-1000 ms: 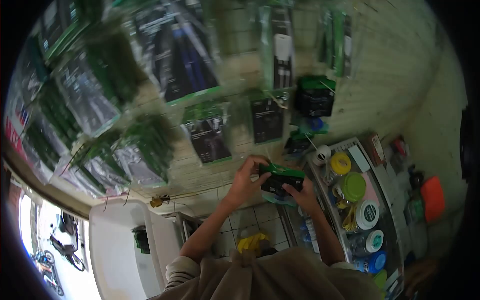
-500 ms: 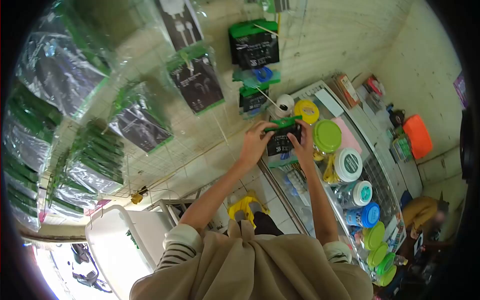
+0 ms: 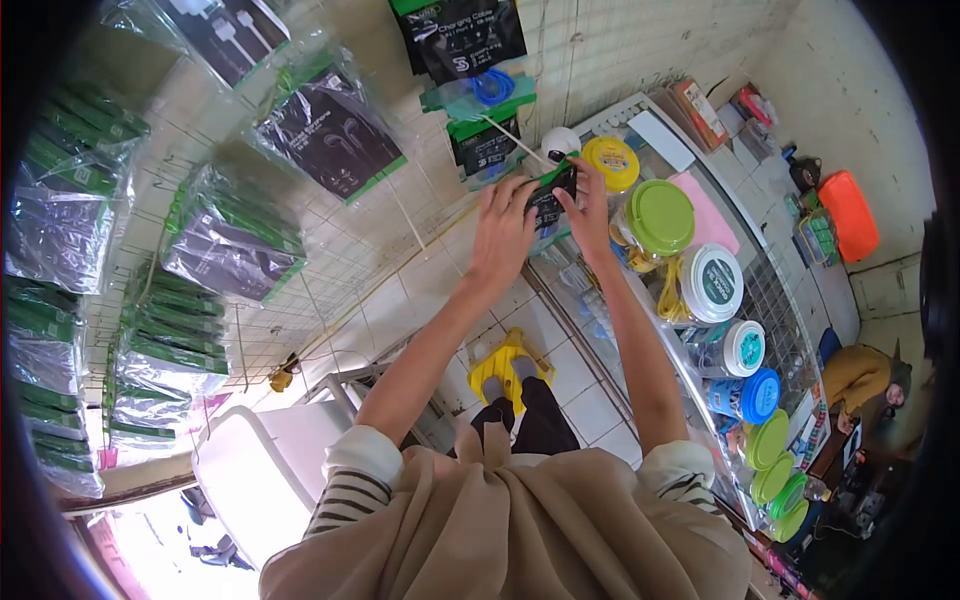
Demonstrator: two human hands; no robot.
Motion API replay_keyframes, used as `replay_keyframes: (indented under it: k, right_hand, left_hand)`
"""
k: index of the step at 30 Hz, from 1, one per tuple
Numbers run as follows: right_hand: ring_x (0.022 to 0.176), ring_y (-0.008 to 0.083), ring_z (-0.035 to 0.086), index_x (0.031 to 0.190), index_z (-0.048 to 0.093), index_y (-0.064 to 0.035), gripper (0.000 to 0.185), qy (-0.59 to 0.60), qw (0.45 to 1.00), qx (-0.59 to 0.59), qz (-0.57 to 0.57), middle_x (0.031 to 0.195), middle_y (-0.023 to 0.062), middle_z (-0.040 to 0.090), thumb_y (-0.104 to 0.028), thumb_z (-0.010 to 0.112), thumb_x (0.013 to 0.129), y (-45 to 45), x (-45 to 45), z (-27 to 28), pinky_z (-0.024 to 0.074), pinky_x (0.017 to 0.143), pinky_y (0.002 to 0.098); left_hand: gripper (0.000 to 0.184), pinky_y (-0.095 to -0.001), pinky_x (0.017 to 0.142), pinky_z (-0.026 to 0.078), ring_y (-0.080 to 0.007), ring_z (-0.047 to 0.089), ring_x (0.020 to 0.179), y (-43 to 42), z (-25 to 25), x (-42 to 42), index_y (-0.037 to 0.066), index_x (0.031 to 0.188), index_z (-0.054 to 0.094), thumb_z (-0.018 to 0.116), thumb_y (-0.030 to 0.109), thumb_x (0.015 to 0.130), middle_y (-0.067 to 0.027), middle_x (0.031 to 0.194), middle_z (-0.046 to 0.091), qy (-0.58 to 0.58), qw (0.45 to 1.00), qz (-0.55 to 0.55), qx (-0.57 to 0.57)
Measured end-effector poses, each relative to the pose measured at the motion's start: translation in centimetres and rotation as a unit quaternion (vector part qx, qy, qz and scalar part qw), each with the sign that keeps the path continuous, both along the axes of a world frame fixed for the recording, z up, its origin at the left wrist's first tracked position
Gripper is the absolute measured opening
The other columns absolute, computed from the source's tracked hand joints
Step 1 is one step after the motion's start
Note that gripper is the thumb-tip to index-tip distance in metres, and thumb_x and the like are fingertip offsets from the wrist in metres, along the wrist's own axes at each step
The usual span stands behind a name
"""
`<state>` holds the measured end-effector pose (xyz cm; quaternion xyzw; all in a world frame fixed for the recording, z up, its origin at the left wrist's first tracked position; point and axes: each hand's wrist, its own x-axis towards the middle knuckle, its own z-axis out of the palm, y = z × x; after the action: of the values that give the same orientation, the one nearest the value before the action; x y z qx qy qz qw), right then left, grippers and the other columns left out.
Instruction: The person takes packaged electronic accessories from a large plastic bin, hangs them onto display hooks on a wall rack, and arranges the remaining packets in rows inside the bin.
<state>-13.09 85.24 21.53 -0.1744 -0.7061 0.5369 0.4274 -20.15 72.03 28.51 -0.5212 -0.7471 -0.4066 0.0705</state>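
A small black and green cable packet (image 3: 548, 205) is held between both my hands, near the tip of a wall hook. My left hand (image 3: 503, 232) grips its left edge, with the fingers partly hiding it. On its other edge, my right hand (image 3: 588, 210) pinches it with thumb and fingers. Just left of the hands hangs a similar packet (image 3: 487, 145) on a hook, and above it a larger charging cable packet (image 3: 462, 40) with a coiled blue cable (image 3: 491, 87) below.
Earphone packets (image 3: 335, 130) and more green-topped bags (image 3: 170, 345) hang on the wall grid at left. A glass counter (image 3: 740, 210) on the right carries lidded jars (image 3: 662, 218). Another person (image 3: 860, 380) is at the far right. A white chair-like object (image 3: 250, 470) stands lower left.
The view has swung, so the wall packets appear further left. Both my hands, with the packet, have moved up close to the hook, and the packet is tilted more.
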Motion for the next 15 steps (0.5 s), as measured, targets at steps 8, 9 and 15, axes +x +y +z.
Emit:
replay_keyframes:
  k: [8, 9, 15]
  right_hand:
    - [0.102, 0.0227, 0.047, 0.116, 0.047, -0.0055, 0.046, 0.025, 1.0, -0.007, -0.011, 0.108, 0.0106, 0.045, -0.001, 0.062, 0.073, -0.1, -0.4, 0.6, 0.0392, 0.088, 0.032]
    - [0.102, 0.0227, 0.047, 0.116, 0.047, -0.0055, 0.046, 0.026, 1.0, -0.008, -0.007, 0.108, 0.0106, 0.045, -0.001, 0.062, 0.073, 0.0, -0.7, 0.3, 0.0392, 0.088, 0.032]
    - [0.104, 0.0298, 0.041, 0.121, 0.046, -0.0086, 0.055, -0.035, 0.998, 0.058, 0.011, 0.109, 0.0135, 0.044, 0.004, 0.06, 0.069, 0.9, -5.1, -0.6, 0.0323, 0.093, 0.0355]
  left_hand:
    - [0.036, -0.0375, 0.089, 0.037, -0.03, 0.044, 0.101, -0.2, 0.5, -0.2, 0.002, 0.109, 0.052, 0.06, 0.005, 0.074, -0.0116, 0.108, 0.051, 0.002, 1.0, 0.0, -0.005]
    - [0.037, -0.0378, 0.09, 0.037, -0.0305, 0.043, 0.102, -0.1, 0.1, -0.4, 0.001, 0.11, 0.051, 0.06, 0.006, 0.074, -0.0125, 0.109, 0.049, 0.001, 1.0, 0.02, -0.024]
    - [0.055, -0.0409, 0.092, 0.035, -0.0339, 0.038, 0.107, 1.1, -0.9, -2.0, -0.002, 0.119, 0.042, 0.065, 0.016, 0.072, -0.0173, 0.12, 0.038, 0.024, 0.987, 0.112, -0.111]
